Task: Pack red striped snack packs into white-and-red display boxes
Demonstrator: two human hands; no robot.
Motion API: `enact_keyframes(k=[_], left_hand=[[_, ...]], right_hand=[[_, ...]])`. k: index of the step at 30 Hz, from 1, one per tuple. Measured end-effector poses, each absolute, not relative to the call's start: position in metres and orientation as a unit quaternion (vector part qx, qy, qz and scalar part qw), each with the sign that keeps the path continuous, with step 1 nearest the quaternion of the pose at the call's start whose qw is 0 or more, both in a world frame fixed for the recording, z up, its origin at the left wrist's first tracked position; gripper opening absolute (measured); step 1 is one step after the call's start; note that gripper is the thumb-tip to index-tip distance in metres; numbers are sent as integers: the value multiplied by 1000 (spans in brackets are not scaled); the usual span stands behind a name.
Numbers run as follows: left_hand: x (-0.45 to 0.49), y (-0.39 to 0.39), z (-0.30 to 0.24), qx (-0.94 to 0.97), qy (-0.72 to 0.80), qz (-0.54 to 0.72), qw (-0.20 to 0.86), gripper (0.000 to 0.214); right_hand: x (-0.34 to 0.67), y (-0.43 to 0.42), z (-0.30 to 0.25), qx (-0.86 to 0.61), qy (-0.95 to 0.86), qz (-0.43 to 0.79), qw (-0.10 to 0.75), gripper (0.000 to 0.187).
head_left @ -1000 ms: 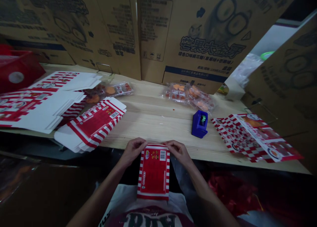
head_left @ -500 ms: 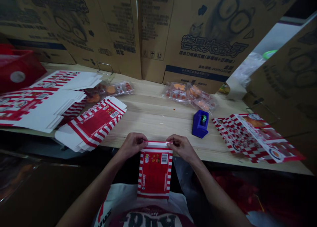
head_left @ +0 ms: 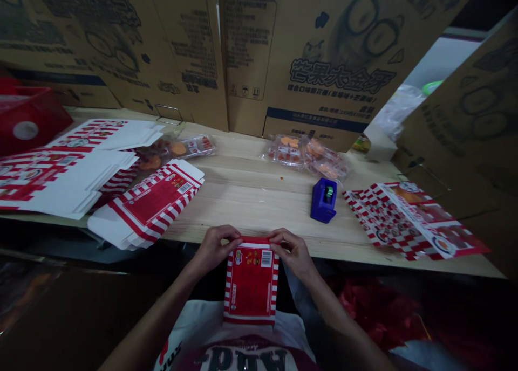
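Observation:
A red-and-white striped carton (head_left: pixel 251 284) stands upright between my body and the table edge, its printed panel with a barcode facing me. Pinched at the carton's top left corner is my left hand (head_left: pixel 218 247), thumb and fingers closed on the edge. My right hand (head_left: pixel 292 249) grips the top right corner in the same way. Along the top, a red edge shows between the two hands. Whatever is inside the carton is hidden.
Flat striped cartons (head_left: pixel 154 198) and white-backed card sheets (head_left: pixel 81 182) lie at the left, near a red box (head_left: pixel 32 117). A blue tape dispenser (head_left: pixel 323 201) stands right of centre, before clear packs (head_left: pixel 287 150). Printed sheets (head_left: pixel 416 220) lie right; cardboard boxes (head_left: pixel 251 112) line the back.
Both hands have stayed at the carton's top corners, and their fingers have shifted over the edge. The white strip along the top has become narrower, with more red showing. The view has moved slightly.

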State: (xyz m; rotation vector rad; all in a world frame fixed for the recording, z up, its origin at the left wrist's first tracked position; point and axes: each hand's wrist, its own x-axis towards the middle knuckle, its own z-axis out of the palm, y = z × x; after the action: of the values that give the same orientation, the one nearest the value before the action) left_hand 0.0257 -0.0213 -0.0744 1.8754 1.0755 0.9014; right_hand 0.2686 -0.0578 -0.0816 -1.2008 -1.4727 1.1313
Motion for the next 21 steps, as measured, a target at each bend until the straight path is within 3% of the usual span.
enact_keyframes(k=[6, 12, 17, 21], left_hand=[[31, -25, -81, 762, 415, 346, 357, 15], [48, -5, -76, 808, 377, 284, 353, 21], [54, 1, -83, 794, 360, 308, 382, 23], [51, -1, -90, 776, 399, 322, 367, 21]], right_hand=[[263, -65, -94, -487, -563, 453, 491, 6], [271, -61, -92, -470, -588, 445, 485, 18], [337, -33, -95, -626, -444, 169, 619, 28], [392, -4, -107, -742, -357, 82, 561, 38]])
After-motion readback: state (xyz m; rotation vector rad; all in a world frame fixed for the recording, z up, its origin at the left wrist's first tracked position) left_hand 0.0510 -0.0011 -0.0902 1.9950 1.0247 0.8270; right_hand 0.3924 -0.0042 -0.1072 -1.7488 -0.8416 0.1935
